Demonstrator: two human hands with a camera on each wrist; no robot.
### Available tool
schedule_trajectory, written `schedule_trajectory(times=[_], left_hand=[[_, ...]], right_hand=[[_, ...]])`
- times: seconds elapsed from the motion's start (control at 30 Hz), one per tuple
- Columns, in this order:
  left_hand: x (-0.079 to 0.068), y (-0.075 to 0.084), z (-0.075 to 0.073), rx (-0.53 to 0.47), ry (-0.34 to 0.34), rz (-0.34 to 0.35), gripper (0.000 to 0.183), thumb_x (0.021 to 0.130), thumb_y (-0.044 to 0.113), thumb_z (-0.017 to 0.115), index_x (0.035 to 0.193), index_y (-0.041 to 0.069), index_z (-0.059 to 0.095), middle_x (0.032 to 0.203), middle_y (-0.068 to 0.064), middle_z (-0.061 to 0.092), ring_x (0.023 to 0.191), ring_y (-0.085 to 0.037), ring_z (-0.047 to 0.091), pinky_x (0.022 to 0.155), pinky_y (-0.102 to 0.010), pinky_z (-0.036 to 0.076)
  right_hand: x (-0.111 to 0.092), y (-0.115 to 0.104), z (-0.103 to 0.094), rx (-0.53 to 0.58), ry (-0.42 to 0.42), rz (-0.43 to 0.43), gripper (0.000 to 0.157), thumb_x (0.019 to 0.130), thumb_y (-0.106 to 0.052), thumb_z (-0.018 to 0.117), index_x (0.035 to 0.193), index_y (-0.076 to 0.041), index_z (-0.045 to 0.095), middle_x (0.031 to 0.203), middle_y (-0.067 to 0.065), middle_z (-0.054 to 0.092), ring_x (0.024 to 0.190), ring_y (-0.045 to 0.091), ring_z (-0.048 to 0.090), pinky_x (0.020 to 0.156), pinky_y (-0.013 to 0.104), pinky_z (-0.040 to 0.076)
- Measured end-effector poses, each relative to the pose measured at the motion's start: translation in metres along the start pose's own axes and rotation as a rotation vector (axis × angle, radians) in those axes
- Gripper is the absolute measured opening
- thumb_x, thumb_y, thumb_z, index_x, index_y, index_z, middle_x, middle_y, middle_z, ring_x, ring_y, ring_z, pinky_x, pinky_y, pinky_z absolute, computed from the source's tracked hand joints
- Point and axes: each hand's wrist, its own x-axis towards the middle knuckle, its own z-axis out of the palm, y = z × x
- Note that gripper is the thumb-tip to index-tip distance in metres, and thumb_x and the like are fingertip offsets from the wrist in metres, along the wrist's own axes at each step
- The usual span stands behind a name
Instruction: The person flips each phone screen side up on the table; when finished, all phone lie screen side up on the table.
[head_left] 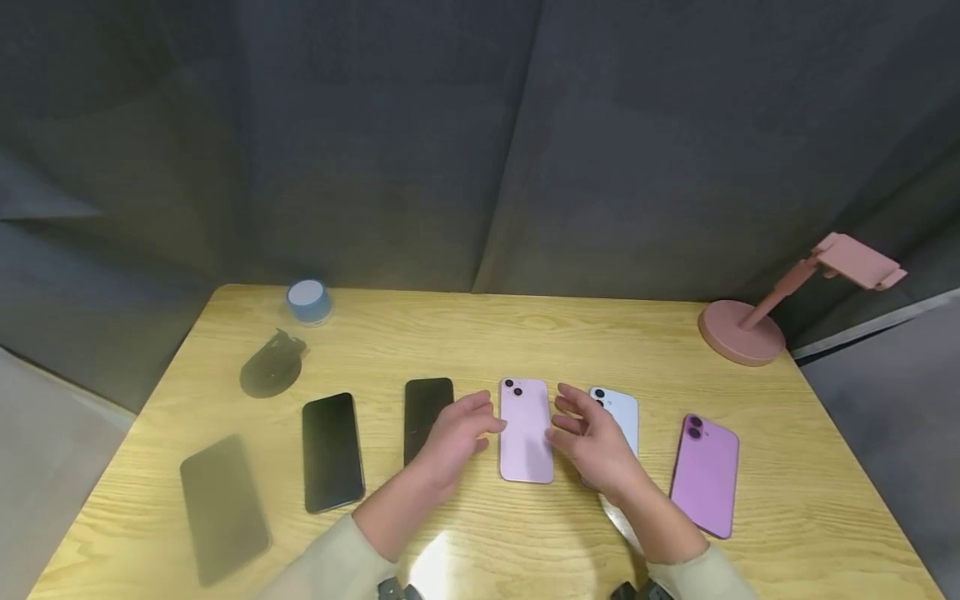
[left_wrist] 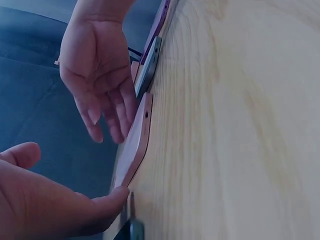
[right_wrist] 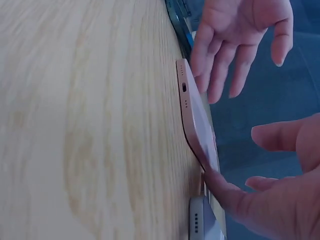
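Note:
A pale pink phone lies camera side up on the wooden table, between my two hands. My left hand is at its left edge with relaxed fingers, overlapping part of a black-screened phone. On the other side, my right hand has its fingers spread by the pink phone's right edge. It partly covers a light blue phone. In the left wrist view, a left fingertip is right at the pink phone's edge. The right wrist view has a right finger close against the opposite edge.
Another black-screened phone lies to the left, and a purple phone to the right. A pink phone stand occupies the back right corner. At the back left is a small round blue-and-white container. Dark cloth hangs behind the table.

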Motion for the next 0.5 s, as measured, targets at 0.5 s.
schedule_trajectory(times=[0.5], left_hand=[[0.008,-0.004,0.01,-0.245,0.035,-0.076,0.076,0.084,0.006,0.059,0.148,-0.016,0.025,0.151,-0.028,0.029,0.131,-0.037,0.034,0.114,-0.053,0.025]], right_hand=[[0.011,-0.001,0.013,0.125,0.143,0.053,0.061,0.088,0.011,0.06,0.146,0.002,0.043,0.14,0.025,0.046,0.114,0.037,0.057,0.086,0.036,0.055]])
